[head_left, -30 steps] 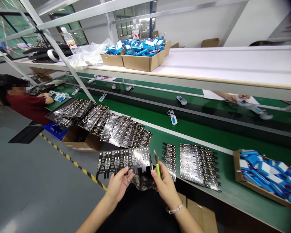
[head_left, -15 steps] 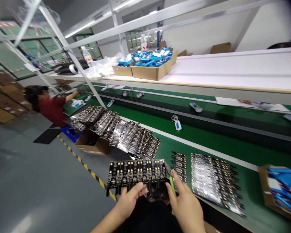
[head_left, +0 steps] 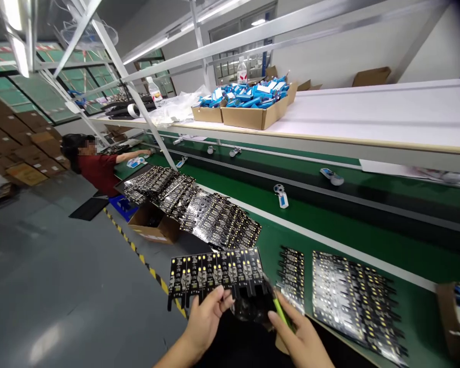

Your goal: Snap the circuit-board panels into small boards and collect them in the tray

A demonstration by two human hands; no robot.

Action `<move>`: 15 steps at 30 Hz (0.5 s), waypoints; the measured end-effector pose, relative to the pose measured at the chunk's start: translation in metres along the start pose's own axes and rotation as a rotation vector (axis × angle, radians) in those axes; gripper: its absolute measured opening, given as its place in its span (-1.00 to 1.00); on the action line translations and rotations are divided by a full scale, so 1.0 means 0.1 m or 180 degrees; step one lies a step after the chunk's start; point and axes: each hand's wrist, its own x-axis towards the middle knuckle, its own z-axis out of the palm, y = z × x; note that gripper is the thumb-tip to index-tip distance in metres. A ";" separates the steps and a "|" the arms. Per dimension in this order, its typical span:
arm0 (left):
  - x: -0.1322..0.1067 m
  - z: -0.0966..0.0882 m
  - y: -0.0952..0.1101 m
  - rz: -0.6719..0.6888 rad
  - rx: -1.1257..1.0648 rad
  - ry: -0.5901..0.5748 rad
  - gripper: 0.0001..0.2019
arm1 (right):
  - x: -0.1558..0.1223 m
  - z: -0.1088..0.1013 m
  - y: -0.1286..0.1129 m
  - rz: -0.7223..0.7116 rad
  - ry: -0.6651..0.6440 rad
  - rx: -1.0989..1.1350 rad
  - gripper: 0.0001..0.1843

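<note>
Left hand (head_left: pixel 205 319) grips a black circuit-board panel (head_left: pixel 216 272) by its lower edge, raised in front of the green workbench (head_left: pixel 270 239). Right hand (head_left: pixel 301 335) is closed around a green-handled hand tool (head_left: pixel 281 311), its tip at the panel's right end; contact cannot be determined. Further panels (head_left: pixel 218 217) lie piled beyond

- Near centre, it's the circuit panel (head_left: pixel 214 273) in the left hand (head_left: pixel 207 319), tool (head_left: pixel 279 309) in the right hand (head_left: pixel 301 332) by the panel's right end!
- Just beyond, heaped panels (head_left: pixel 214 214) spread leftward along the bench (head_left: pixel 274 236)!
- Right, two panel batches (head_left: pixel 354 301), then a carton (head_left: pixel 446 312)!
- Far side, filled boxes (head_left: pixel 253 118) on the shelf (head_left: pixel 368 115)!
</note>
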 end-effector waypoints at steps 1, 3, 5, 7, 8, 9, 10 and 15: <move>0.01 -0.01 0.01 0.0027 0.0026 -0.0018 -0.83 | -0.01 0.01 -0.02 0.0094 0.0097 -0.0252 -0.40; 0.03 -0.02 0.03 0.0039 0.0072 -0.0007 -0.83 | -0.02 0.02 -0.06 0.0299 0.0344 -0.0775 -0.39; 0.07 -0.03 0.04 0.0045 0.0032 0.0017 -0.85 | -0.03 0.02 -0.08 0.0346 0.0259 -0.0555 -0.37; 0.11 -0.04 0.05 0.0047 -0.0040 0.0057 -0.85 | -0.03 0.02 -0.09 0.0240 -0.0056 0.0065 -0.38; 0.13 -0.04 0.06 0.0035 -0.0059 0.0094 -0.84 | -0.03 0.02 -0.09 0.0197 -0.0113 0.0115 -0.40; 0.15 -0.04 0.06 0.0013 -0.0061 0.0133 -0.82 | -0.03 0.03 -0.10 0.0177 -0.0045 -0.0123 -0.41; 0.17 -0.04 0.06 -0.0013 -0.0040 0.0171 -0.80 | -0.02 0.04 -0.10 0.0179 0.0102 -0.0598 -0.42; 0.41 -0.14 0.16 0.0451 0.0596 0.0275 -0.73 | 0.01 0.16 -0.03 0.0411 -0.0035 -0.2431 -0.47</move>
